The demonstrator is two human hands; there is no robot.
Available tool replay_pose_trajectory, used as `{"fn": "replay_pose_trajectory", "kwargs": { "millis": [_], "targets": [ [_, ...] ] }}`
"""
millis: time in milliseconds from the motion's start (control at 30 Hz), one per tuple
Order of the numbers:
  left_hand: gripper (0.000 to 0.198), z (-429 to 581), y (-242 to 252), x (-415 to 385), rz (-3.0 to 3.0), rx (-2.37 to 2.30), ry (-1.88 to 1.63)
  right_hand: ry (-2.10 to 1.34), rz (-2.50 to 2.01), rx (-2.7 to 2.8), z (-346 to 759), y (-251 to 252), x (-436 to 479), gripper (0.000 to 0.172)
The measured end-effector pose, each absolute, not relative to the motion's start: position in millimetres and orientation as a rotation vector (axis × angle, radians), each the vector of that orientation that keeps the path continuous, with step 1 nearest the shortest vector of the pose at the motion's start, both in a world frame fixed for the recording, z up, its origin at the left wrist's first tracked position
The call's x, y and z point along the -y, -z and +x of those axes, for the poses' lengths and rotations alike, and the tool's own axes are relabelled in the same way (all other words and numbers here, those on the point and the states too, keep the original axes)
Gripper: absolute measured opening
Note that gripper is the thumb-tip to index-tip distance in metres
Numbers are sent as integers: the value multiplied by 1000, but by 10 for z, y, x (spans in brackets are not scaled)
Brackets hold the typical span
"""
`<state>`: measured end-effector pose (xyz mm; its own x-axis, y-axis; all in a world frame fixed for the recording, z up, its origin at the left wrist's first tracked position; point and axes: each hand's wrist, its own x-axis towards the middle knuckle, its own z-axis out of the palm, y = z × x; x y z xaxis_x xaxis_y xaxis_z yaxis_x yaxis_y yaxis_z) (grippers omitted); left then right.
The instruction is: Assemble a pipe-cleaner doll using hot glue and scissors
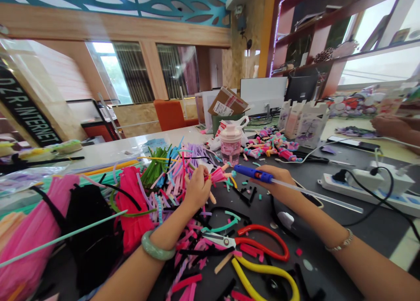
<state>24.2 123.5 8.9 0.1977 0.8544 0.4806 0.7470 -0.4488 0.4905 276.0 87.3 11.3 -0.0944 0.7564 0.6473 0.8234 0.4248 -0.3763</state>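
My left hand [198, 188] is closed around a small pink doll made of pipe cleaners [219, 174], its turquoise ends pointing right. In my right hand [278, 180] is a blue hot glue gun [253, 173], a long clear glue stick trailing out of its back. The gun's nozzle sits close to the doll's right end; whether they touch I cannot tell. Below my hands lie scissors with red handles [262, 240] and a yellow-handled tool [265, 272], its working end hidden. Cut pink, black and turquoise pipe-cleaner pieces [226, 220] are strewn between my forearms.
Bundles of pink, black and green pipe cleaners [155, 166] fill the left side. Behind stand a pink lidded cup [230, 143] and a pile of finished-looking dolls [271, 144]. A white power strip [364, 189] with cables lies right. Another person's hand [393, 127] shows at far right.
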Motion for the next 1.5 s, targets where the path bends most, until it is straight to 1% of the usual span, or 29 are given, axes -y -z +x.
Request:
{"fn": "replay_pose_trajectory", "kwargs": {
  "millis": [700, 867, 1033, 1133, 1267, 1500],
  "targets": [
    [9, 218, -58, -1250, 2334, -1535, -1209, -2, -1375, 1792, 2709, -185, -821, 15],
    [10, 233, -72, -1228, 2421, -1550, -1172, -48, -1385, 1620, 2698, -164, -825, 21],
    [12, 253, -107, -1187, 2508, -1633, -1117, -33, -1413, 1505, 2701, -143, -841, 30],
    [13, 269, -124, -1157, 2580, -1681, -1094, -164, -1427, 1438, 2685, -160, -829, 33],
    [18, 285, -122, -1140, 2721, -1723, -1085, -425, -1416, 1316, 2662, -181, -810, 28],
    [20, 277, -74, -1166, 2890, -1870, -1110, -439, -1425, 1317, 2659, -176, -811, 29]
  ]
}}
